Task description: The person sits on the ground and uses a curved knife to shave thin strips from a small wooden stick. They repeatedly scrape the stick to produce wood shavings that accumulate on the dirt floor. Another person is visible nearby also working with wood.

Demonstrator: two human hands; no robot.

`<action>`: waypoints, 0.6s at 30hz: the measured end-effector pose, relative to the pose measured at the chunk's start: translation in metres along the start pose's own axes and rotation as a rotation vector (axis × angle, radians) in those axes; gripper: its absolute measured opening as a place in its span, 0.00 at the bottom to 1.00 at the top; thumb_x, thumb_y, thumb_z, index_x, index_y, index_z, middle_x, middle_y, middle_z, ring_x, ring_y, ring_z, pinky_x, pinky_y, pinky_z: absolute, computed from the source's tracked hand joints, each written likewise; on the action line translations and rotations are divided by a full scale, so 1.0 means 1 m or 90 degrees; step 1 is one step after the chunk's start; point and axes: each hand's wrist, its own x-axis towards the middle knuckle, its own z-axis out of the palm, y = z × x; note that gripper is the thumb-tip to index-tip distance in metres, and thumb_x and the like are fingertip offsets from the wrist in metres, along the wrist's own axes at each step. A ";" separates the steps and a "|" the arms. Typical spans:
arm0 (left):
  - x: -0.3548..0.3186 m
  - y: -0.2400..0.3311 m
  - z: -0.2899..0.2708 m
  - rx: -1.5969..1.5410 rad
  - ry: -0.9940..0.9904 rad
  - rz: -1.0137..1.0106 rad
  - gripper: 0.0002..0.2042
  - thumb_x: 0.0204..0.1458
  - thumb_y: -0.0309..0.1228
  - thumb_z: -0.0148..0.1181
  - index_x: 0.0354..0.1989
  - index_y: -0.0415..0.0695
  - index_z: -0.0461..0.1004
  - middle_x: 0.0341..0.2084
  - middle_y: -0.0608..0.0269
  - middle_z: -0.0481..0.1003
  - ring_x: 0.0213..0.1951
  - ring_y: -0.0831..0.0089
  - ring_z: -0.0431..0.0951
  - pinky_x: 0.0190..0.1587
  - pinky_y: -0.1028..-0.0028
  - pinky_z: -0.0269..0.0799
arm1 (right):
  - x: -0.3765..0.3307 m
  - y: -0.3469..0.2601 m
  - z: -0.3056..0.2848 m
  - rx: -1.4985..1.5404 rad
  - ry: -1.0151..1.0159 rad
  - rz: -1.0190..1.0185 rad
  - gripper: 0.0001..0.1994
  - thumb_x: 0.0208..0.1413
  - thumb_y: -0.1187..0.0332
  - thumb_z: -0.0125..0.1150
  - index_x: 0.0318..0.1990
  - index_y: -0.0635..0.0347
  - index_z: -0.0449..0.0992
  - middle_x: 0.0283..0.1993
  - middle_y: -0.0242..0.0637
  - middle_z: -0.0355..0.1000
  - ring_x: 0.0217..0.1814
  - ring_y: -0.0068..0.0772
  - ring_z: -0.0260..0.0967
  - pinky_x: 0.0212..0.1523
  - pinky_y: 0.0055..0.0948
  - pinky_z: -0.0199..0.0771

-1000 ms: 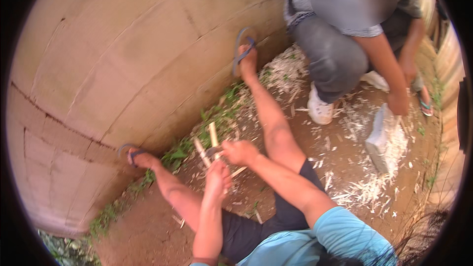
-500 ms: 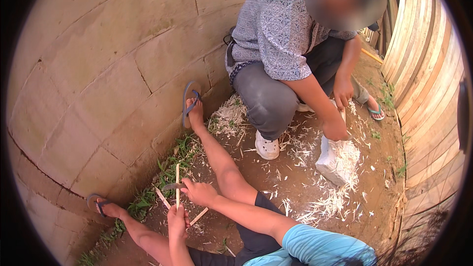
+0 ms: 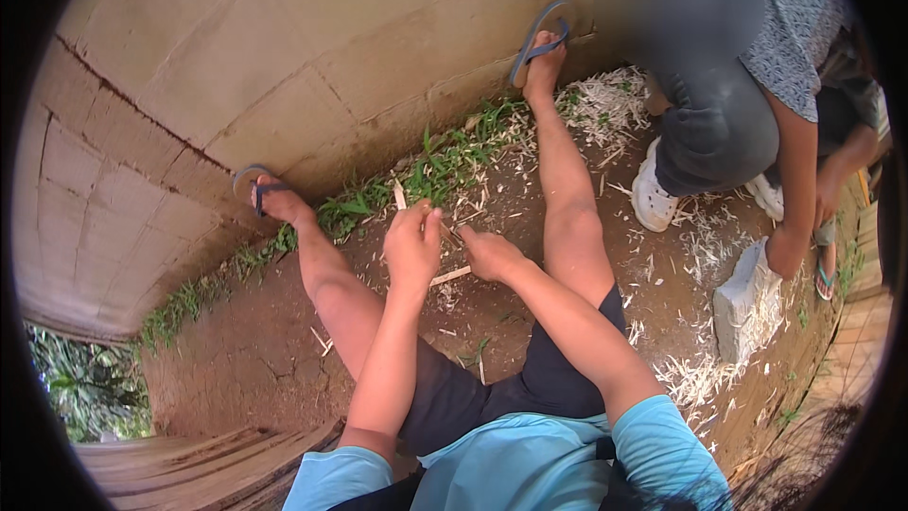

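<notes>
Right hand between left hand and block, wall ahead, shavings on ground

Wooden stick, matt block wall

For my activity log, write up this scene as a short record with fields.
Left hand: bare, fingers curled; a thin, pale wooden stick shows just beyond it, grip unclear
Right hand: bare, closed on a thin, dark object too blurred to identify
Ground: brown earth with a second pale, straight stick and curly whitish wood shavings
Nearby: crouching person in a grey patterned shirt, one hand at a pale grey, angular block
Background: tan block wall, green grass along its base
</notes>
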 end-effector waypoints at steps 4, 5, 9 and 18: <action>-0.004 -0.001 0.013 0.015 -0.045 -0.108 0.06 0.54 0.28 0.56 0.35 0.39 0.73 0.26 0.46 0.76 0.31 0.47 0.77 0.34 0.57 0.70 | 0.007 0.003 0.018 -0.061 -0.151 0.023 0.20 0.55 0.66 0.55 0.54 0.58 0.61 0.47 0.55 0.73 0.52 0.56 0.70 0.50 0.49 0.70; -0.005 -0.006 0.015 0.005 -0.042 -0.132 0.05 0.54 0.28 0.56 0.35 0.39 0.73 0.25 0.45 0.76 0.30 0.46 0.77 0.34 0.56 0.70 | 0.010 0.006 0.022 -0.071 -0.164 0.039 0.22 0.54 0.66 0.56 0.56 0.58 0.62 0.49 0.54 0.73 0.53 0.55 0.70 0.52 0.48 0.70; -0.005 -0.020 0.021 -0.035 -0.008 -0.199 0.04 0.54 0.26 0.56 0.33 0.38 0.72 0.21 0.44 0.75 0.29 0.45 0.77 0.33 0.56 0.70 | 0.011 0.015 0.018 -0.147 -0.166 0.091 0.21 0.55 0.65 0.56 0.55 0.58 0.63 0.49 0.53 0.73 0.55 0.54 0.69 0.52 0.47 0.70; -0.018 -0.052 0.018 -0.048 -0.054 -0.264 0.05 0.57 0.24 0.52 0.35 0.36 0.72 0.23 0.53 0.78 0.31 0.63 0.82 0.35 0.68 0.74 | 0.015 0.017 0.015 0.113 -0.249 0.184 0.15 0.57 0.68 0.57 0.48 0.66 0.68 0.41 0.47 0.74 0.38 0.39 0.74 0.37 0.36 0.76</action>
